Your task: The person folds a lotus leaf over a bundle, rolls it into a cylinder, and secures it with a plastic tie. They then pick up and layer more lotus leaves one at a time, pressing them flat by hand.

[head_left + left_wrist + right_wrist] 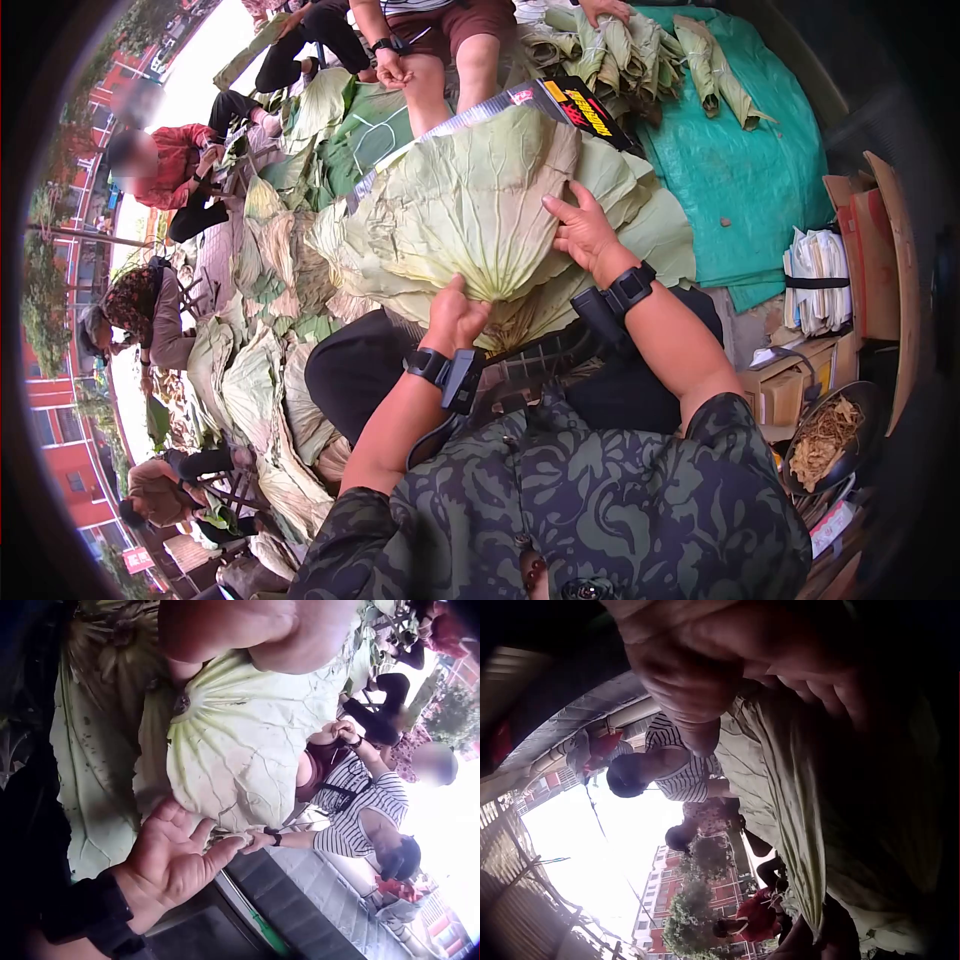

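A large, pale green dried lotus leaf [470, 190] lies folded over a stack of others in front of me, its ribs fanning out from the stem end. My left hand [459, 318] grips the near edge, just left of where the ribs meet; in the left wrist view it fills the top and hides part of the leaf. At the right edge, my right hand [588, 237] holds the leaf between thumb and fingers, as the right wrist view also shows. More lotus leaves [94, 765] hang below the near edge in the left wrist view.
Rolled leaf bundles [640, 55] lie on a green tarp [760, 170] at the upper right. A person in a striped shirt [367, 817] sits opposite. Loose leaves [265, 400] spread to the left. Tied white papers [818, 285] and a pan of brown scraps [828, 440] stand right.
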Demonstrator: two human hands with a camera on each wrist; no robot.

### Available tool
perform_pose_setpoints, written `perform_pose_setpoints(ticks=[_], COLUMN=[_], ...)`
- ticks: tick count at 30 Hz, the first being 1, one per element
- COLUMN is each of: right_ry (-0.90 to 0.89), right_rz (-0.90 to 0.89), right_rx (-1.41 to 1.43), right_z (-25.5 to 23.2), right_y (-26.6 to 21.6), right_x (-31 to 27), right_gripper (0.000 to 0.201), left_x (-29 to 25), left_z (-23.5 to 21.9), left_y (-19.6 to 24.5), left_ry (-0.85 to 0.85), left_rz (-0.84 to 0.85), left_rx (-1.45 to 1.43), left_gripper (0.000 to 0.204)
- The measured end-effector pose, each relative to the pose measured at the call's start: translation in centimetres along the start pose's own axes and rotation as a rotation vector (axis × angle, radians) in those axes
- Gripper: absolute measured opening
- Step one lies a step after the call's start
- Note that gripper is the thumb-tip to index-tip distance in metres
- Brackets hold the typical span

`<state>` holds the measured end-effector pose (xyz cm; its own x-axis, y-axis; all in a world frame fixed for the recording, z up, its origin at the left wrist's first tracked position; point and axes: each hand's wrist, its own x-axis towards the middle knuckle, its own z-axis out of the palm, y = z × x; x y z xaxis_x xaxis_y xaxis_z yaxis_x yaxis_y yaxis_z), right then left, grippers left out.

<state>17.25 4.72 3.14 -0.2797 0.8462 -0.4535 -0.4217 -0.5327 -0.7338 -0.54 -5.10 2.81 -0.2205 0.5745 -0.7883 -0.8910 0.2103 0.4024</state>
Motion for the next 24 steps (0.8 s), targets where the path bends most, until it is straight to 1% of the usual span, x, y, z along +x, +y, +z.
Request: perform_pose_setpoints(ticks=[1, 2, 4, 5, 6, 8, 9, 10, 11, 12, 13, 14, 16, 17, 18, 19, 20, 22, 23, 24], right_ry=[0.084, 0.082, 0.168, 0.193, 0.191, 0.186, 0.198, 0.201, 0.264, 0.326, 0.275, 0.275, -0.001, 0.003, -0.264, -0.531, -0.539, -0.567, -0.563, -0.586], right_rz=[-0.039, -0.036, -0.309, -0.412, -0.408, -0.776, -0.763, -0.757, -0.807, -0.85, -0.882, -0.876, -1.13, -1.125, -0.859, -0.572, -0.571, -0.471, -0.456, -0.463], right_rx=[0.069, 0.063, -0.245, -0.229, -0.231, -0.579, -0.614, -0.617, -0.83, -1.046, -1.146, -1.149, -1.424, -1.425, -1.576, -1.689, -1.685, -1.77, -1.757, -1.75], right_z=[0.1, 0.0, 0.2, 0.6, 0.4, -0.7, -0.6, -0.7, -0.8, -0.4, 0.4, 1.3, 2.7, 2.8, 2.7, 2.6, 2.5, 2.3, 2.3, 2.3], right_y=[0.2, 0.2, -0.9, -1.1, -1.0, -0.5, -0.5, -0.4, -0.3, -0.4, -0.7, -0.6, -0.1, 0.3, 0.9, 1.4, 1.8, 2.1, 2.1, 2.2], right_x=[0.1, 0.2, -0.2, -0.4, 0.0, 1.4, 1.7, 1.8, 1.8, 1.4, 0.7, 0.1, -1.0, -1.2, -1.2, -1.1, -1.2, -0.9, -0.8, -0.6], right_gripper=[0.078, 0.078, 0.072, 0.061, 0.061, 0.05, 0.04, 0.04, 0.041, 0.042, 0.047, 0.047, 0.053, 0.053, 0.056, 0.059, 0.059, 0.06, 0.061, 0.061], left_x=[0.7, 0.7, 0.0, -0.1, 0.1, 0.7, 1.0, 1.3, 1.6, 1.6, 1.3, 1.2, 1.0, 0.8, 0.2, -0.3, -0.8, -1.8, -1.9, -1.4], left_z=[-1.1, -1.6, -1.5, -1.1, -1.2, -1.6, -1.8, -2.1, -2.3, -2.2, -2.0, -1.9, -1.7, -1.8, -1.5, -1.4, -1.3, -1.3, -2.2, -3.0], left_y=[-0.1, 0.1, 0.7, 0.8, 0.9, 1.1, 1.2, 1.4, 1.5, 1.5, 1.5, 1.7, 1.9, 1.9, 2.0, 2.1, 2.1, 2.4, 3.0, 3.5], left_ry=[-0.043, -0.041, -0.173, -0.118, -0.114, -0.099, -0.096, -0.073, -0.049, -0.045, -0.027, -0.009, -0.015, -0.047, -0.078, -0.137, -0.13, 0.085, 0.043, 0.059], left_rz=[0.026, 0.026, 0.212, 0.278, 0.278, 0.22, 0.214, 0.147, 0.078, 0.069, 0.076, 0.086, 0.079, 0.101, 0.123, 0.105, 0.107, 0.144, 0.239, 0.25], left_rx=[0.094, 0.087, 0.269, 0.283, 0.281, 0.254, 0.254, 0.28, 0.307, 0.307, 0.317, 0.327, 0.345, 0.331, 0.316, 0.303, 0.301, 0.376, 0.438, 0.431], left_gripper=[0.032, 0.032, 0.03, 0.029, 0.029, 0.029, 0.029, 0.028, 0.027, 0.027, 0.027, 0.027, 0.026, 0.026, 0.026, 0.026, 0.026, 0.028, 0.038, 0.038])
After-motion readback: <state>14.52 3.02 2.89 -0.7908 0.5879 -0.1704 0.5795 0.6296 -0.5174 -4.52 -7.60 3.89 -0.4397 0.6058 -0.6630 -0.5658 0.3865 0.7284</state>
